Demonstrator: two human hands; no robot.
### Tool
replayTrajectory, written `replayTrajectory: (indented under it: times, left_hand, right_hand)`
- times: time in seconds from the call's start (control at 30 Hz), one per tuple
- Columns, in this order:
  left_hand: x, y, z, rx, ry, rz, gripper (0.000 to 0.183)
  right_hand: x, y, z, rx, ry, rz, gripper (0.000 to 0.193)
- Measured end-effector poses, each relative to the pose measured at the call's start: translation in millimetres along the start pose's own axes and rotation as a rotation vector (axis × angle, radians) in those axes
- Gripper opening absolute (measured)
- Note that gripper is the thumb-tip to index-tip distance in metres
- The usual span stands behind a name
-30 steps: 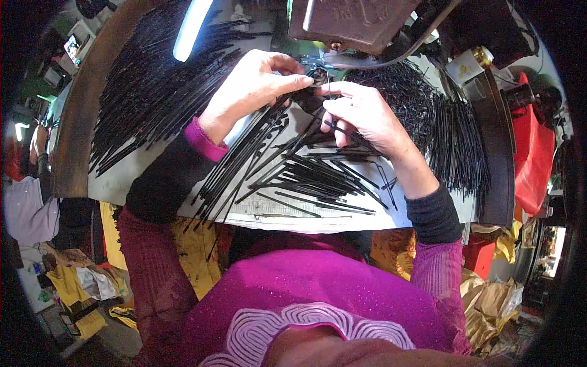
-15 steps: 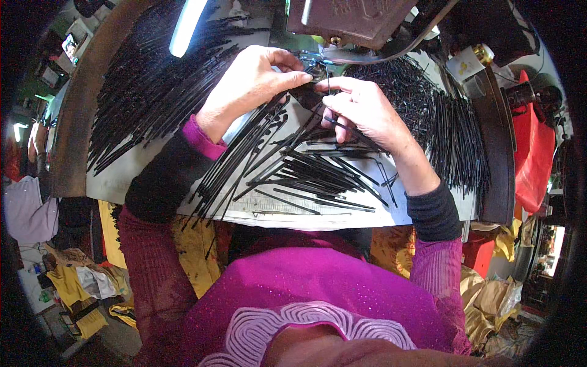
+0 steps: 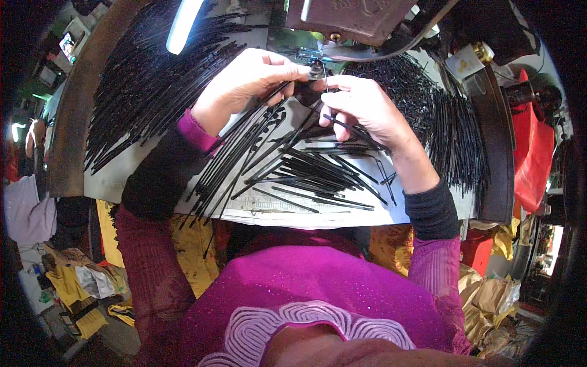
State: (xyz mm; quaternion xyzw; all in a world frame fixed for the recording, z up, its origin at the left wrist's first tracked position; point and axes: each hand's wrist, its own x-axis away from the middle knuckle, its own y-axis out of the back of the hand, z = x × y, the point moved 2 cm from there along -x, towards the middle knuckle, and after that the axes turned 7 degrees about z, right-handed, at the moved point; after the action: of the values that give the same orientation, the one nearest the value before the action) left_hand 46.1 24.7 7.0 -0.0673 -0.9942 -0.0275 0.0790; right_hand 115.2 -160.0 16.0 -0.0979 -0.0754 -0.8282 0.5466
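My left hand (image 3: 244, 82) is closed, its thumb and forefinger pinched at the small metal working part (image 3: 316, 68) under a brown machine head (image 3: 361, 23). Dark strips run back beneath its palm. Just right of that spot, my right hand (image 3: 373, 113) is closed around a black strip (image 3: 337, 122) that crosses its curled fingers. Its thumb and forefinger meet close to the machine; whatever lies between these tips is too small to make out. Below both hands, a loose bunch of thin black strips (image 3: 315, 177) lies on the white work surface (image 3: 263, 214).
A large heap of long black strips (image 3: 153, 79) covers the left side. On the right are more strips (image 3: 458, 144). A bright lamp tube (image 3: 185, 27) hangs at upper left. Curved brown edges (image 3: 67, 140) flank the table. A red bag (image 3: 531, 159) hangs at far right.
My left hand has shifted slightly, its fingers now more bent over the strips by the machine. My right hand has barely moved and keeps its black strip.
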Motion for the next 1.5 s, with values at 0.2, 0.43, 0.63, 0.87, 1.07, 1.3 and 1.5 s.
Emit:
replayTrajectory:
  times: [0.2, 0.43, 0.63, 0.87, 1.07, 1.3, 1.5]
  left_hand:
    - [6, -8, -3, 0.053, 0.003, -0.059, 0.027]
    - [10, -19, -7, -0.237, -0.006, 0.024, 0.027]
    - [9, -13, 3, -0.057, 0.05, 0.125, 0.023]
    - [11, -10, 1, -0.075, 0.13, 0.171, 0.025]
    - [10, -6, -9, -0.108, 0.124, 0.101, 0.027]
    - [2, 12, -3, -0.099, -0.025, -0.127, 0.031]
    - [-13, 10, 5, 0.085, -0.033, -0.143, 0.028]
  right_hand:
    - [4, -13, 3, -0.058, -0.065, 0.049, 0.04]
    - [3, -14, -4, 0.061, -0.088, 0.146, 0.028]
    - [-1, 4, -13, -0.13, -0.014, -0.023, 0.028]
    - [-6, 21, -17, -0.312, 0.011, 0.051, 0.034]
    - [-5, 26, -16, -0.365, 0.099, -0.068, 0.029]
    - [-8, 31, -12, -0.383, 0.206, -0.269, 0.021]
    - [-7, 37, -16, -0.381, 0.242, -0.321, 0.02]
